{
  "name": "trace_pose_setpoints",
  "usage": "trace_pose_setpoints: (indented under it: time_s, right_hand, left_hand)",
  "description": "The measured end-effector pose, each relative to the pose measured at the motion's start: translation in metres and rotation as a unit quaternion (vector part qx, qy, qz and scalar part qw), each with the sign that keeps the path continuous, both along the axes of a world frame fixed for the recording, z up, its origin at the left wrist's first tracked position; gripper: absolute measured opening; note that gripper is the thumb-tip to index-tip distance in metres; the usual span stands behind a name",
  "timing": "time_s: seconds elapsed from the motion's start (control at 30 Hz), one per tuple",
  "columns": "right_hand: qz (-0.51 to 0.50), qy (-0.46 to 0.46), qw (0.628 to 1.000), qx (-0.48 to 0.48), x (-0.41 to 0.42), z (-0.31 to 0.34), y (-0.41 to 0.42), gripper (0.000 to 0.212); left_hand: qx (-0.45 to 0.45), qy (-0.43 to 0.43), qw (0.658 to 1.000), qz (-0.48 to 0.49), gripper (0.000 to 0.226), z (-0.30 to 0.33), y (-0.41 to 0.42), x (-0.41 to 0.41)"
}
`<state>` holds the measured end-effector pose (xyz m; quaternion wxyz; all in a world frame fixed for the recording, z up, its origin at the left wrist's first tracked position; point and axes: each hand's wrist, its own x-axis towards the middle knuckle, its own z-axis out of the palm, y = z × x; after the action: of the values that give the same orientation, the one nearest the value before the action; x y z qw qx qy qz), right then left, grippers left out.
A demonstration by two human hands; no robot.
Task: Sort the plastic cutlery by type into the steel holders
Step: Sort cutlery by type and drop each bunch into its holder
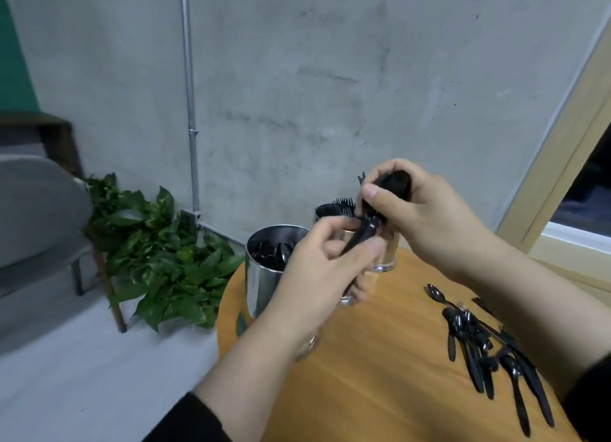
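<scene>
A round wooden table (380, 385) fills the lower right. At its ten o'clock edge stands a steel holder (264, 276) with dark cutlery inside; a second holder (330, 212) at twelve o'clock bristles with black forks. Loose black cutlery (482, 349) lies at three o'clock. Above the holders, the right hand (426, 217) grips a bundle of black pieces (395, 185), while the left hand (317, 269) pinches the bundle's lower end between thumb and fingers.
</scene>
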<state>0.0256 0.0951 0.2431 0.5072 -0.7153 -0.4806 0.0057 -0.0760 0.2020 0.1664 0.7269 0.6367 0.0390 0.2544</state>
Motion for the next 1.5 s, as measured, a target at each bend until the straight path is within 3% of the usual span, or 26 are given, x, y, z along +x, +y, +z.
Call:
trace_pose_setpoints:
  time_s: [0.1,0.2,0.33,0.47,0.57,0.7,0.8,0.87,0.97,1.07,1.13,1.2,1.27,1.33,1.5]
  right_hand:
    - [-0.053,-0.002,0.996,0.066,-0.001,0.004,0.027,0.005]
    - [-0.085,-0.056,0.994,0.029,-0.001,-0.005,0.054,0.006]
    - [-0.103,-0.104,0.987,-0.063,0.002,-0.038,0.081,0.010]
    - [-0.120,-0.195,0.943,-0.242,0.006,-0.080,0.088,0.038]
    - [-0.115,-0.180,0.965,-0.153,0.005,-0.088,0.071,0.048]
    - [-0.141,-0.147,0.978,-0.039,0.012,-0.100,0.023,0.042]
    - [-0.183,-0.123,0.971,-0.090,0.016,-0.130,-0.031,0.040]
    - [-0.210,-0.114,0.959,-0.150,0.020,-0.157,-0.075,0.043]
    - [-0.266,-0.106,0.932,-0.222,0.024,-0.196,-0.144,0.045]
    - [-0.334,-0.095,0.907,-0.239,0.027,-0.221,-0.208,0.045]
    - [-0.370,-0.094,0.897,-0.222,0.030,-0.227,-0.235,0.047]
    - [-0.401,-0.092,0.889,-0.200,0.037,-0.228,-0.249,0.041]
    - [-0.418,-0.081,0.882,-0.200,0.043,-0.229,-0.253,0.031]
    - [-0.416,-0.076,0.875,-0.237,0.048,-0.232,-0.252,0.035]
    - [-0.405,-0.086,0.855,-0.311,0.059,-0.237,-0.242,0.045]
  left_hand:
    - [0.083,-0.058,0.976,0.194,0.015,0.001,0.038,-0.012]
    - [0.160,-0.014,0.950,0.269,0.022,-0.014,0.070,-0.024]
    - [0.228,0.064,0.942,0.237,0.040,-0.036,0.082,-0.032]
    - [0.295,0.087,0.925,0.221,0.050,-0.040,0.080,-0.038]
    - [0.386,0.108,0.894,0.198,0.054,-0.038,0.076,-0.039]
    - [0.466,0.070,0.855,0.217,0.050,-0.037,0.062,-0.032]
    - [0.450,-0.024,0.859,0.243,0.046,-0.038,0.026,-0.020]
    - [0.433,-0.055,0.877,0.202,0.043,-0.048,-0.008,-0.004]
    - [0.431,0.036,0.898,0.077,0.043,-0.073,-0.062,0.028]
    - [0.461,0.181,0.868,-0.029,0.057,-0.114,-0.105,0.062]
    - [0.482,0.228,0.844,-0.058,0.064,-0.138,-0.127,0.082]
    - [0.509,0.241,0.825,-0.041,0.064,-0.152,-0.142,0.102]
    - [0.498,0.232,0.835,-0.002,0.060,-0.154,-0.152,0.120]
    - [0.495,0.220,0.840,0.035,0.054,-0.152,-0.159,0.136]
    - [0.532,0.225,0.814,0.057,0.050,-0.151,-0.166,0.162]
